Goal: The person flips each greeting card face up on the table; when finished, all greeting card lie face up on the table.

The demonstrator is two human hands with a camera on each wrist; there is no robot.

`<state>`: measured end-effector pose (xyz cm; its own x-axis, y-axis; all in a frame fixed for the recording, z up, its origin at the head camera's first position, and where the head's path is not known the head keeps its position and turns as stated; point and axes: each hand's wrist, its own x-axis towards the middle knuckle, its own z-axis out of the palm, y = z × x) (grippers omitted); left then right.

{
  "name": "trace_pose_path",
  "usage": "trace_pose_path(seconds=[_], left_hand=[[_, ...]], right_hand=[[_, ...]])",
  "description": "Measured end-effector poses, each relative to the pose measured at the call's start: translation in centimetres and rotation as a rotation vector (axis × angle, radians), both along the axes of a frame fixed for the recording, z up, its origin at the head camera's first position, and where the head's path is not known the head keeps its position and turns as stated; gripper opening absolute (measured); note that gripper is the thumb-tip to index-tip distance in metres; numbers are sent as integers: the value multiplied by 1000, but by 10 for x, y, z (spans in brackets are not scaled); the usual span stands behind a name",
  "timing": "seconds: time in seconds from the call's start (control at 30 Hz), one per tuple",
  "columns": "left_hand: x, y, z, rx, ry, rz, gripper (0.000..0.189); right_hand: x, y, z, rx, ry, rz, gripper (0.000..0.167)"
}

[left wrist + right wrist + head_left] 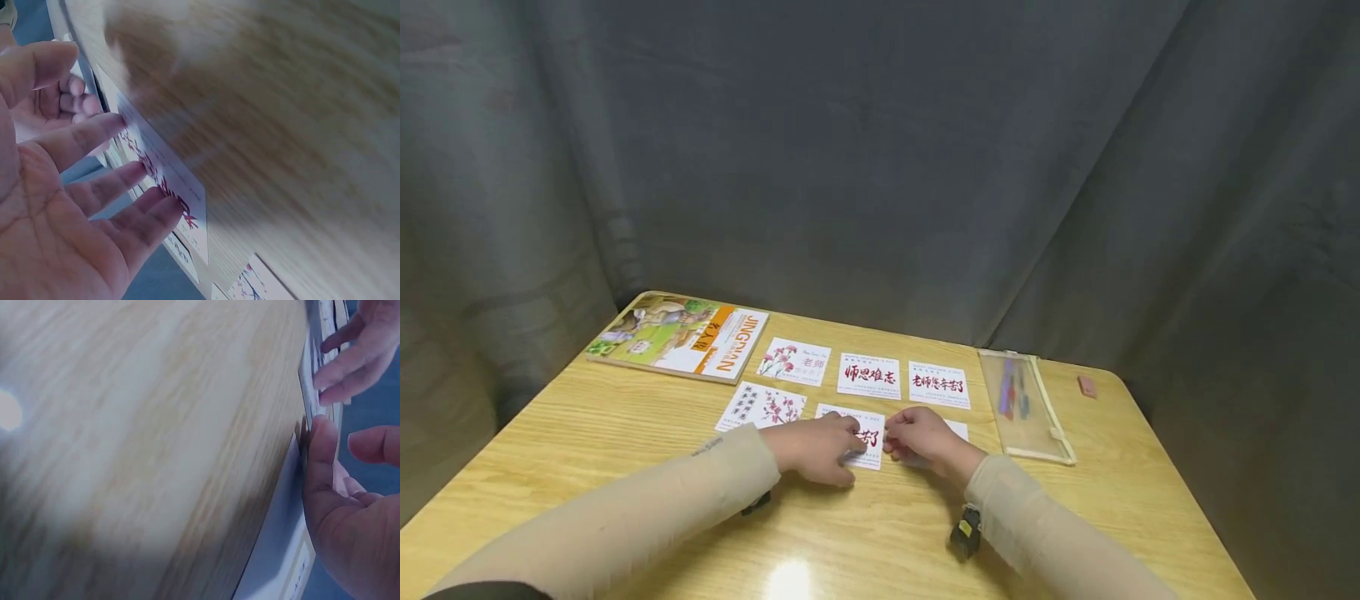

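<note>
My left hand (820, 450) lies over a white card with red brush characters (872, 450), the middle one of the front row. Several of its fingertips touch the card's face, fingers spread, as the left wrist view shows. At that card's right edge is my right hand (934, 440), fingers bent, with a gap between thumb and forefinger in the right wrist view. One of its fingertips reaches down to the card's edge. Beneath the right hand lies another white card (272, 540), mostly hidden in the head view. A card with plum blossoms (778, 406) lies left of the left hand.
Behind the hands runs a row of a flower card (793, 361) and two red-lettered cards, one left (868, 377), one right (938, 385). A book (677, 337) lies at the back left. Rightward are a zip pouch with pens (1026, 408) and a pink eraser (1087, 386).
</note>
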<state>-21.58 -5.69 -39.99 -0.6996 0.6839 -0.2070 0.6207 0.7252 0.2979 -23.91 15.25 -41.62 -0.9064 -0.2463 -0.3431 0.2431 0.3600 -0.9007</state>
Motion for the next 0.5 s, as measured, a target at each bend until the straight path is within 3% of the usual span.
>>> trace_pose_path(seconds=[0.13, 0.3, 0.5], left_hand=[[-1, 3, -2, -28, 18, 3, 53], [-5, 8, 1, 0, 28, 10, 41], [-11, 23, 3, 103, 161, 38, 34]], right_hand=[[-5, 9, 7, -18, 36, -20, 20], [-10, 28, 17, -13, 77, -54, 26], [-11, 59, 27, 48, 103, -41, 31]])
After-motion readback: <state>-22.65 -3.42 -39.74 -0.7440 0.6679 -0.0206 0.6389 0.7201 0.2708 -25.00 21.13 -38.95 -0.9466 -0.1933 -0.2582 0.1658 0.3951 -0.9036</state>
